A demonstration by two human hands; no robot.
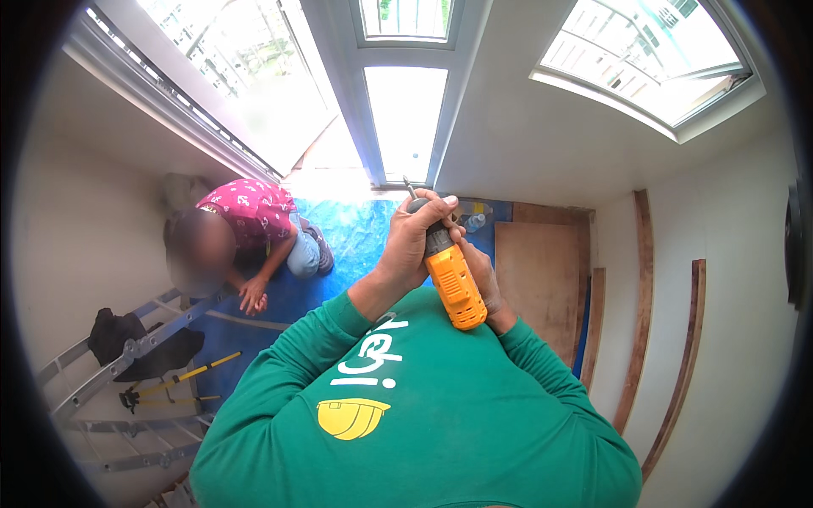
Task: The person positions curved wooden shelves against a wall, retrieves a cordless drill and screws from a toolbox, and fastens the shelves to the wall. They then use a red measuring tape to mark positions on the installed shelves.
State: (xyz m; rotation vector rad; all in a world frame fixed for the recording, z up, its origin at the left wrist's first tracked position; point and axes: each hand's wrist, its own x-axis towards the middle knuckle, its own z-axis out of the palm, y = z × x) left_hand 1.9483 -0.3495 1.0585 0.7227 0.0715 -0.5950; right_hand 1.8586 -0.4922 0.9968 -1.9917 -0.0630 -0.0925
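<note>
An orange and black cordless drill (458, 286) is held in front of my chest, its bit (409, 185) pointing away from me toward the door frame. My left hand (410, 240) is closed around the drill's chuck end, thumb and fingertips near the front. On the other side, my right hand (479, 269) grips the drill from the right and below. The drill's handle and most of the right fingers are hidden under its body.
A person in a pink patterned shirt (250, 209) crouches at the left on a blue sheet (351, 222). A folding ladder (140, 345) with dark cloth lies lower left, beside a yellow-legged tripod (179, 378). Wooden boards (542, 275) lean right; a clear bottle (476, 222) sits beyond my hands.
</note>
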